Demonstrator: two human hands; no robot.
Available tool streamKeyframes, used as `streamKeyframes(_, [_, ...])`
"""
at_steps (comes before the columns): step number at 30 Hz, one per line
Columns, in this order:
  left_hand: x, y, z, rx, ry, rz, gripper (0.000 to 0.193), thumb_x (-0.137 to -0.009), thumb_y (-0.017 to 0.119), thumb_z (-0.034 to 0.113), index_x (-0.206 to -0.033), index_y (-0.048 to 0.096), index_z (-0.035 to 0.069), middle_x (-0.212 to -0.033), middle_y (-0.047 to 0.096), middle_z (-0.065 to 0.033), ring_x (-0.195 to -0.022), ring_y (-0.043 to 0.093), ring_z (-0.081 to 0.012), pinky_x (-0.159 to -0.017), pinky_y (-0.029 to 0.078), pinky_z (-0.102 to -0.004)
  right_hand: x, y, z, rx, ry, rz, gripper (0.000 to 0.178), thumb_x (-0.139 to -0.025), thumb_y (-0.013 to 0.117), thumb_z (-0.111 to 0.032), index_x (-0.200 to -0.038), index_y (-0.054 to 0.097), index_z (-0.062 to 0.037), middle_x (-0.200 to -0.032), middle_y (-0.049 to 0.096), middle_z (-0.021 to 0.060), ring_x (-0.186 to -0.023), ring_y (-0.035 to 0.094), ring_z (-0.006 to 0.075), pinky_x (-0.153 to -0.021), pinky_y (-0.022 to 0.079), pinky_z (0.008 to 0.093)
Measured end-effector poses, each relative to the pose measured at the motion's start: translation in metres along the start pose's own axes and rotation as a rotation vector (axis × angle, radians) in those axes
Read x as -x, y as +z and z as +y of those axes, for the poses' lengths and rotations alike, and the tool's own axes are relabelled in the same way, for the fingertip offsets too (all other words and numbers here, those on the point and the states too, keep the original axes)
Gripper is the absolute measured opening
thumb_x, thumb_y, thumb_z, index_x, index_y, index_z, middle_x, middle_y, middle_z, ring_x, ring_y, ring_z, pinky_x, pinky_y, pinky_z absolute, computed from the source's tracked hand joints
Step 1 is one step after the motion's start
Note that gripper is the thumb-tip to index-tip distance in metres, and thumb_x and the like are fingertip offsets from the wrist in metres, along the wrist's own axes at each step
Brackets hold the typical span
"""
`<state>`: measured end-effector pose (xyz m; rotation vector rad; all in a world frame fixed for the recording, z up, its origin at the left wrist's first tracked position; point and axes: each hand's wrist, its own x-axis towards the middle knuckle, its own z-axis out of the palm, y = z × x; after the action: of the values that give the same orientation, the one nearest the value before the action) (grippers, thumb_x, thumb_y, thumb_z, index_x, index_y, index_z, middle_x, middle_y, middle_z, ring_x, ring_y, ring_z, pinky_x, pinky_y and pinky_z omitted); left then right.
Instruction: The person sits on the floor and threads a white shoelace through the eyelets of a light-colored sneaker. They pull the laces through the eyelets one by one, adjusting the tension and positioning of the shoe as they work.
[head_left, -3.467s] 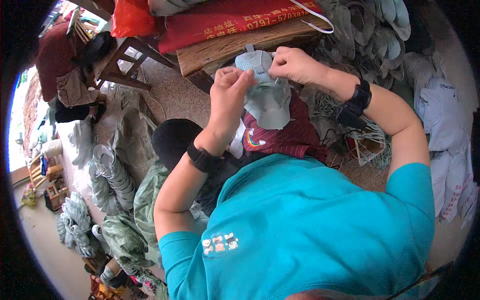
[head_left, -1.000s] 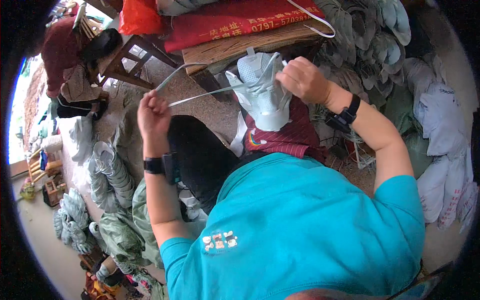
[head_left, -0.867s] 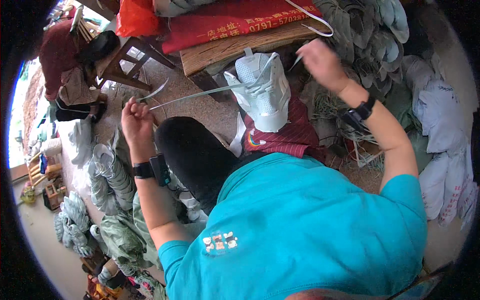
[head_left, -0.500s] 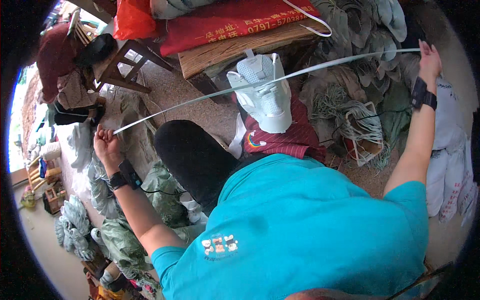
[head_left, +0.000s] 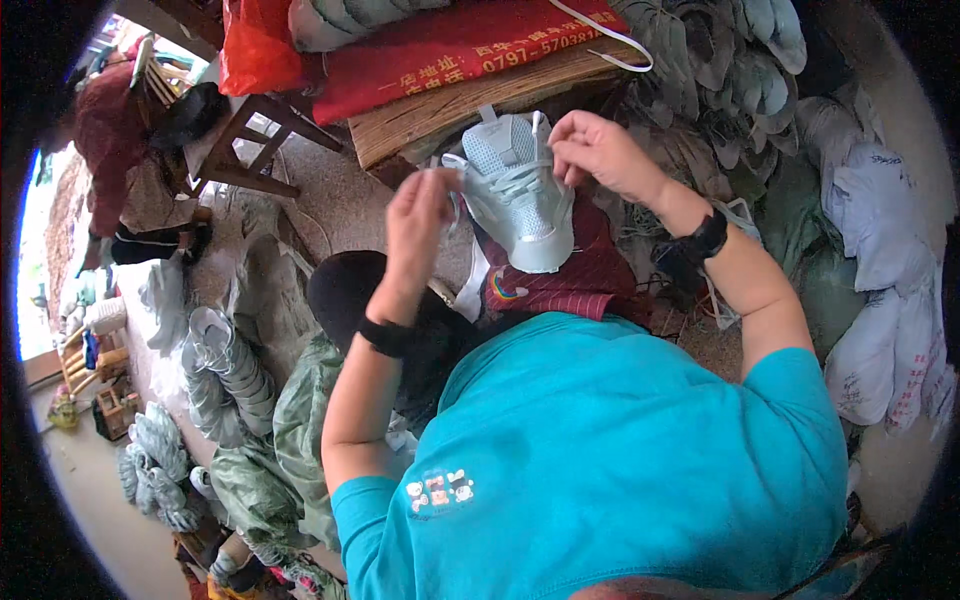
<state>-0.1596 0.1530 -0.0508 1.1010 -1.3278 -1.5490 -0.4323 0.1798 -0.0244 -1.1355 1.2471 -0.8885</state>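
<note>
A white shoe upper (head_left: pixel 535 222) with a mesh tongue rests toe toward me over my knee, on dark red striped cloth (head_left: pixel 590 270). A pale flat shoelace (head_left: pixel 522 180) crosses its eyelet rows. At the upper's left edge, my left hand (head_left: pixel 418 222) is closed with its fingertips pinching the lace; motion smears it a little. My right hand (head_left: pixel 605 158) pinches the lace beside the right eyelet edge, thumb and forefinger together. Both lace ends are mostly hidden by the hands.
Beyond the upper stands a wooden bench (head_left: pixel 440 122) with a red printed bag (head_left: pixel 450 65) on it. Bundled grey shoe parts (head_left: pixel 700 70) lie far right, white sacks (head_left: pixel 880 250) at right. Green sacks (head_left: pixel 310 425) and a wooden stool (head_left: pixel 245 150) are on the left.
Both hands came inward from far apart, where they held the lace stretched wide across the upper. The lace now lies threaded at the upper, with each hand close to one side.
</note>
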Motion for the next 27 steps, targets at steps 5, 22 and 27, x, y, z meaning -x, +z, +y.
streamKeyframes(5, [0.011, 0.018, -0.012, 0.026, -0.125, -0.091, 0.032, -0.102, 0.047, 0.028, -0.090, 0.064, 0.004, -0.075, 0.060, -0.0003, -0.060, 0.047, -0.0056, -0.055, 0.038, -0.0207, -0.004, 0.003, 0.002, 0.157, -0.054, -0.051, 0.006, -0.093, 0.057, -0.009, -0.095, 0.055, -0.0034, -0.073, 0.061, 0.0016, -0.066, 0.059, 0.0070, -0.056, 0.049, 0.0221])
streamKeyframes(22, [-0.013, 0.013, -0.005, -0.346, -0.197, -0.141, 0.026, -0.090, 0.056, 0.020, -0.072, 0.060, 0.002, -0.064, 0.060, -0.0039, -0.059, 0.057, -0.0173, -0.056, 0.045, -0.0310, -0.021, 0.013, -0.043, 1.421, -0.426, -0.315, 0.031, -0.081, 0.061, -0.009, -0.107, 0.045, -0.0050, -0.074, 0.061, 0.0189, -0.071, 0.063, 0.0387, -0.060, 0.050, 0.0483])
streamKeyframes(27, [-0.020, 0.007, 0.029, -1.020, 0.341, -0.259, 0.009, -0.081, 0.066, 0.014, -0.085, 0.062, 0.006, -0.085, 0.062, -0.0135, -0.085, 0.060, -0.0406, -0.072, 0.050, -0.0464, -0.032, -0.003, -0.066, 1.463, -0.613, -0.431, 0.029, -0.075, 0.067, -0.006, -0.100, 0.052, -0.0092, -0.100, 0.055, 0.0118, -0.094, 0.060, 0.0336, -0.073, 0.051, 0.0438])
